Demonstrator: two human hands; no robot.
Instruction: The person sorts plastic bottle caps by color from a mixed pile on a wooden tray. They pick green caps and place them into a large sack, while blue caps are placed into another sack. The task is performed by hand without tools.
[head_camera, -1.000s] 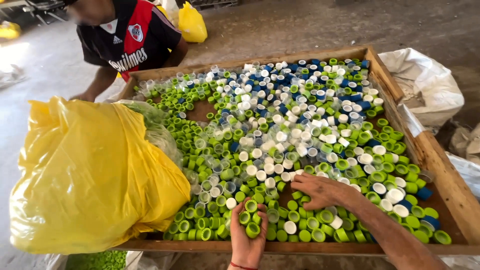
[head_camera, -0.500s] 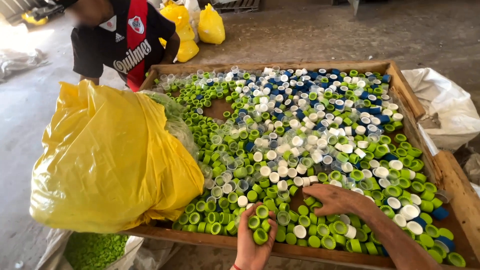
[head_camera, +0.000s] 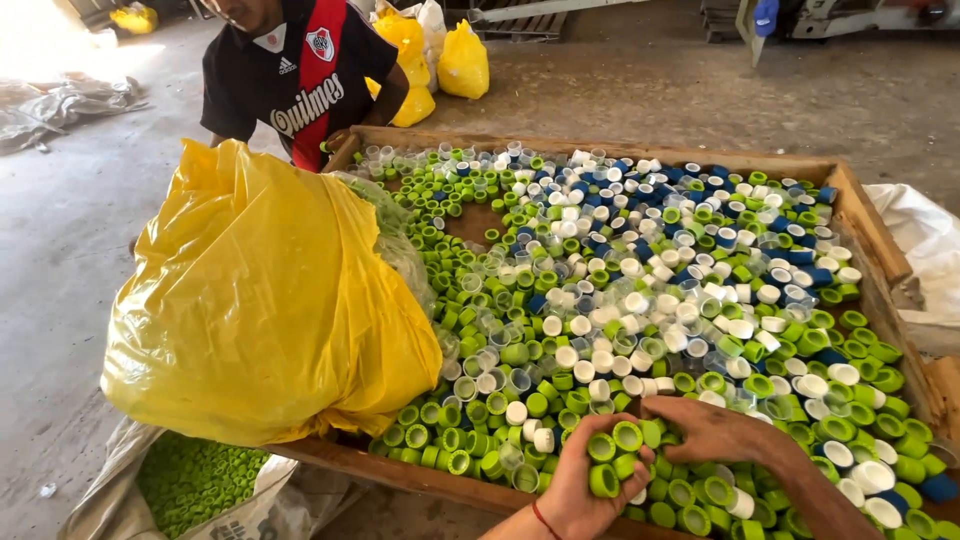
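Left hand (head_camera: 583, 487) cupping four green caps (head_camera: 615, 455)

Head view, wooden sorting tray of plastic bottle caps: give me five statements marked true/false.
1. The left hand cups several green plastic bottle caps. True.
2. The right hand is raised clear above the caps. False: it lies palm down on the caps at the near edge of the wooden sorting tray.
3. A large yellow plastic bag rests on the tray's left side. True.
4. All the caps in the tray are green. False: white caps, blue caps and clear ones are mixed in.
5. The white sack below the tray's near left corner holds blue caps. False: it holds green ones.
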